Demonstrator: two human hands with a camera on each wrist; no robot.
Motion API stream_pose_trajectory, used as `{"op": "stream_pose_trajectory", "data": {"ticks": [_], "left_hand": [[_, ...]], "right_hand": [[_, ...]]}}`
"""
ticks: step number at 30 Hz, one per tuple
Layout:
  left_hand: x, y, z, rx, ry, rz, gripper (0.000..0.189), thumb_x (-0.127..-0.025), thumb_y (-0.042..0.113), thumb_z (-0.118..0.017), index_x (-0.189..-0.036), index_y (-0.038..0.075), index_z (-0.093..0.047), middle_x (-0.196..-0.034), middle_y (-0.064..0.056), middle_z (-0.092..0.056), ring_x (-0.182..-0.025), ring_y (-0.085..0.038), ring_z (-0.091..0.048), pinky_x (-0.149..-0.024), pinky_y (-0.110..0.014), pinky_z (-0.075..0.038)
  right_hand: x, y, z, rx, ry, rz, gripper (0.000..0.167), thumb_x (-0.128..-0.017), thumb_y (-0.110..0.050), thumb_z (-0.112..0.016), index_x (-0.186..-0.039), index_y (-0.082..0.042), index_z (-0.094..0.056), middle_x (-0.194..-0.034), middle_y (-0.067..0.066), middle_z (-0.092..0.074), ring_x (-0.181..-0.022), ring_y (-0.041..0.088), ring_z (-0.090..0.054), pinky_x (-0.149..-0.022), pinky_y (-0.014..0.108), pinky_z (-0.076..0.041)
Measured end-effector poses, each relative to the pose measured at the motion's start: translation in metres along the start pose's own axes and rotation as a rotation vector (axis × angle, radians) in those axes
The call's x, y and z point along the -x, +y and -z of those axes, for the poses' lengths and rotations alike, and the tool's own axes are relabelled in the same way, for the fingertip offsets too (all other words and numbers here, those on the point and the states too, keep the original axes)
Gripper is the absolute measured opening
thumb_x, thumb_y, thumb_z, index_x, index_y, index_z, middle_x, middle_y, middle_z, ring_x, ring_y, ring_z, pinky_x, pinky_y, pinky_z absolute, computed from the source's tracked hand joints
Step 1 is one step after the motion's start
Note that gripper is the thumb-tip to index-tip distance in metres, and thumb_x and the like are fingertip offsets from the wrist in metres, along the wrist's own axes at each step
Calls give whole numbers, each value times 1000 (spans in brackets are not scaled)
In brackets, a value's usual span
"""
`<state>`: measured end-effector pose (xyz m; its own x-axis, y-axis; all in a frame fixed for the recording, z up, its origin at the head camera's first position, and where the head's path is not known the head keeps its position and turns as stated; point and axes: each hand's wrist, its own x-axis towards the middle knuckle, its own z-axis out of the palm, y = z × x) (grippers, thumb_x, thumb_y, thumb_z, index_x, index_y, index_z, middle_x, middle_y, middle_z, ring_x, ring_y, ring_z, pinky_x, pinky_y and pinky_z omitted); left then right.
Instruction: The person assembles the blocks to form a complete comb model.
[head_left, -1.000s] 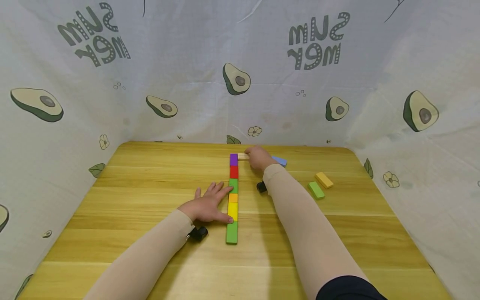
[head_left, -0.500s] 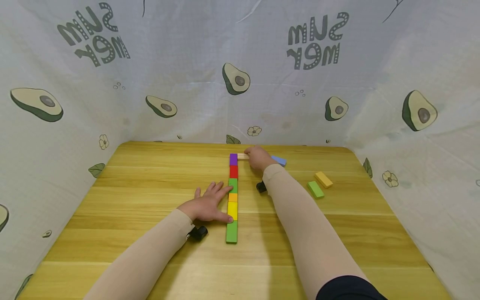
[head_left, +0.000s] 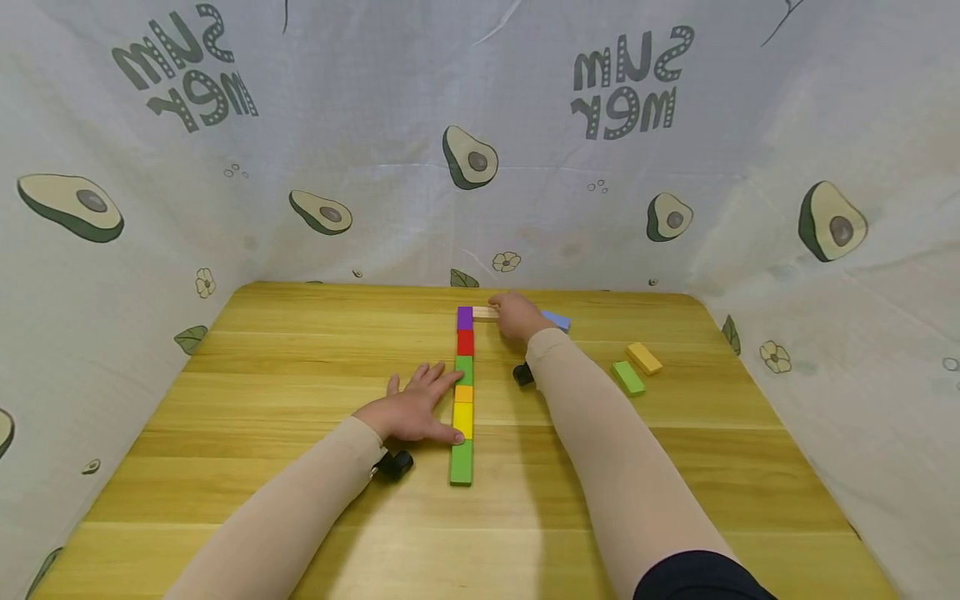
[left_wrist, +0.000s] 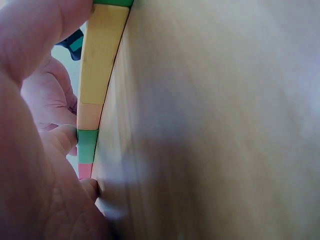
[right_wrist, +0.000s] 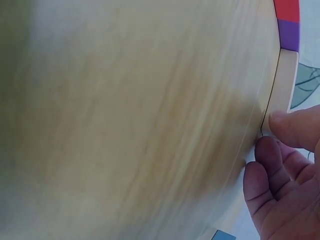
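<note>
In the head view a straight row of coloured blocks runs away from me: green (head_left: 461, 468), yellow (head_left: 465, 417), orange (head_left: 465, 394), a second green (head_left: 467, 371), red (head_left: 465, 342) and purple (head_left: 465, 318). A plain wooden block (head_left: 483, 314) extends rightward from the purple one, forming a corner. My left hand (head_left: 408, 414) spreads its fingers along the row's left side, thumb by the yellow block and forefinger at the second green. At the far end my right hand (head_left: 517, 317) pinches the plain block's right end; the right wrist view shows the thumb (right_wrist: 285, 122) against it.
A blue block (head_left: 557, 321) lies just right of my right hand, partly hidden by it. Farther right are a yellow-orange block (head_left: 644, 358) and a light green block (head_left: 628, 378). A printed curtain (head_left: 375, 167) stands behind the wooden table (head_left: 300, 350).
The whole head view shifts very slightly to the left. Both hands and the blocks keep their places relative to one another.
</note>
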<state>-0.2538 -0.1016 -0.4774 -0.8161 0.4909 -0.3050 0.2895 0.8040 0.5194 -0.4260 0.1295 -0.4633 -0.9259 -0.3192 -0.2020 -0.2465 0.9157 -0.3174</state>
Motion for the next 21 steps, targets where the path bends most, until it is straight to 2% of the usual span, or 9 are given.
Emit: {"op": "stream_pose_trajectory", "data": {"ticks": [21], "left_hand": [[0, 0, 0, 13, 5, -1, 108, -84, 64, -78, -170, 33, -19, -179, -9, -5, -166, -36, 2, -122, -77, 6]], "right_hand": [[4, -6, 1, 6, -7, 20, 50, -106, 3, -39, -153, -6, -53, -156, 14, -56, -150, 33, -47, -125, 45, -36]]}}
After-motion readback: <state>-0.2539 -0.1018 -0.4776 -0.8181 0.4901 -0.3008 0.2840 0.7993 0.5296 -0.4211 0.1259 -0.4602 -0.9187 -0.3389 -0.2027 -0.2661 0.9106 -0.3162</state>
